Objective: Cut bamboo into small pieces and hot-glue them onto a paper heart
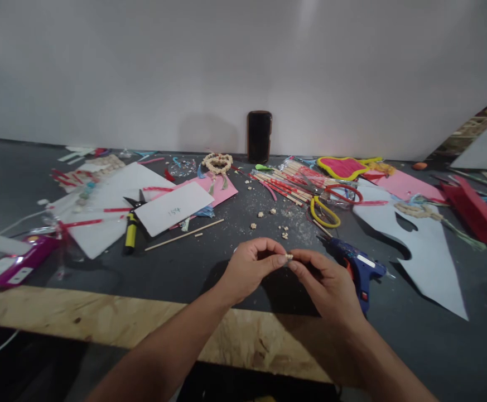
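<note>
A tiny pale beaded piece is pinched between the fingertips of both hands, low over the dark table near its front edge. My left hand holds it from the left with thumb and forefinger. From the right, my right hand grips it the same way, so the fingertips of the two hands almost meet. Just beyond them lie several small pale clusters among scattered white crumbs. A blue glue gun rests right beside my right hand.
Yellow-and-red-handled scissors and patterned sticks lie behind the hands. A phone leans on the wall. Left are a white card, black-yellow pliers and a purple glue gun; right, cut white paper.
</note>
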A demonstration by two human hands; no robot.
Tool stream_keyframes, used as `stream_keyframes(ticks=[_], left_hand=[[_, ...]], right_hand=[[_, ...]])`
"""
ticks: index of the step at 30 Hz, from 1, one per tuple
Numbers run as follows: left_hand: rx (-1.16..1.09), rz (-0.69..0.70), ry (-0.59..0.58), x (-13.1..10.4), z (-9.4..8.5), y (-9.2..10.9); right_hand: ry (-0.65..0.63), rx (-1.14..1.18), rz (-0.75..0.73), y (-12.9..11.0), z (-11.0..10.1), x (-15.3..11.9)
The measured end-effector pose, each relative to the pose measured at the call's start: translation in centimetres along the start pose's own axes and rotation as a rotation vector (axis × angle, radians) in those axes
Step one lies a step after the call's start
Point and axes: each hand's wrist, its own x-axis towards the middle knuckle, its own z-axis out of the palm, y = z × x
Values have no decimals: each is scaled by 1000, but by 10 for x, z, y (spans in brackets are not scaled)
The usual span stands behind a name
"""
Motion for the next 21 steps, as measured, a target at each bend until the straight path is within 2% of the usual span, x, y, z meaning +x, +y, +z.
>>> stream_keyframes(ticks=[7, 14, 18, 21], left_hand=[[3, 3, 47, 2, -3, 2], [141, 23, -17, 2, -6, -3], [404, 73, -3, 2, -6, -3], [772, 280, -8, 2, -6, -5]], right_hand=[[45, -9, 54, 3, 0, -1], [35, 23, -12, 4, 0, -2], [79, 30, 6, 5, 0, 0], [189, 58, 66, 5, -3, 1]])
